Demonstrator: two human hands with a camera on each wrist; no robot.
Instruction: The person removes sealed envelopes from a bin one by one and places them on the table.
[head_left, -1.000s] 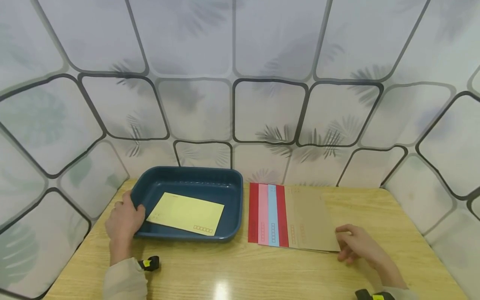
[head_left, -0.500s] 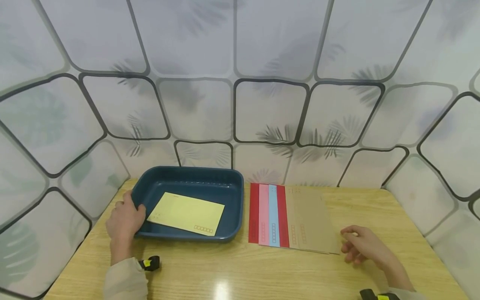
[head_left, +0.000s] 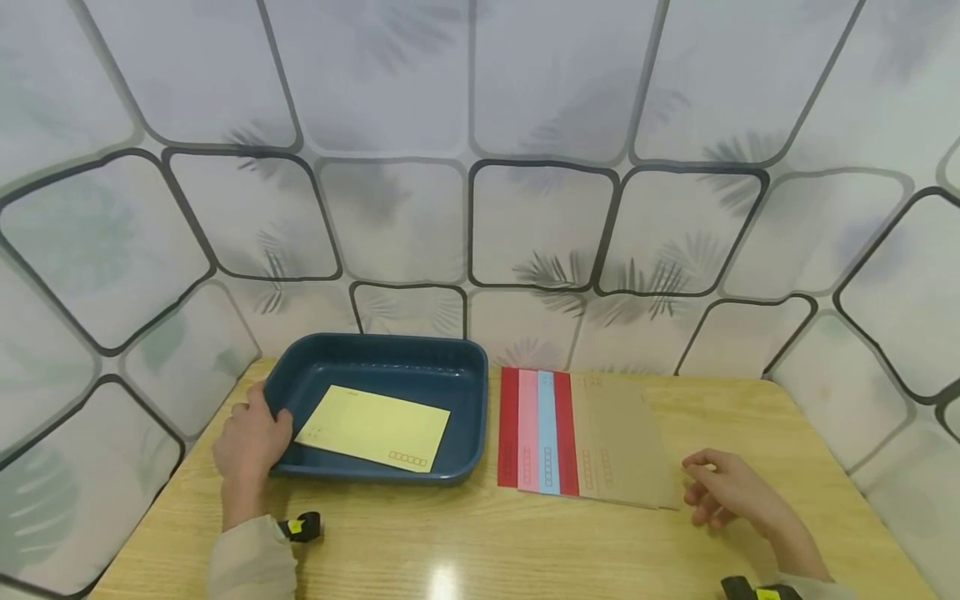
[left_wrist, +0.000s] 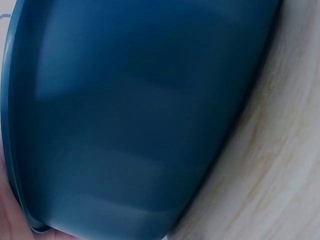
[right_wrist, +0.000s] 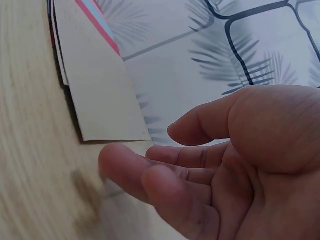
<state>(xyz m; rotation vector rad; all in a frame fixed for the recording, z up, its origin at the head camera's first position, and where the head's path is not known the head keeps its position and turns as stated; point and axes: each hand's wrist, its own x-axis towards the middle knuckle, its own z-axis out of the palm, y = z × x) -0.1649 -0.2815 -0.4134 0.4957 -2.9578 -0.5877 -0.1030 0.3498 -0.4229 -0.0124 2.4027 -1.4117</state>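
Observation:
A dark blue tray point(head_left: 405, 367) stands at the left of the table with a yellow envelope point(head_left: 372, 427) lying tilted inside it. My left hand point(head_left: 251, 437) grips the tray's left rim, thumb on the near side; the left wrist view is mostly filled by the tray wall point(left_wrist: 125, 125). To the right lies a fanned row of overlapping envelopes: red, pink point(head_left: 528, 429), light blue point(head_left: 548, 432), red again, then brown point(head_left: 630, 442). Just off the brown envelope's near right corner, my right hand point(head_left: 731, 487) holds nothing, its fingers loosely bent. In the right wrist view, the fingertips are close to that envelope's edge point(right_wrist: 105, 100).
The wooden table point(head_left: 525, 550) carries all of this. A pale patterned curtain or wall covering point(head_left: 540, 225) rises right behind the tray and envelopes and closes in both sides. Black wrist cameras point(head_left: 302, 527) sit on both wrists.
My right hand has moved slightly right, away from the brown envelope's corner it was touching. The left hand, tray and yellow envelope have stayed in place.

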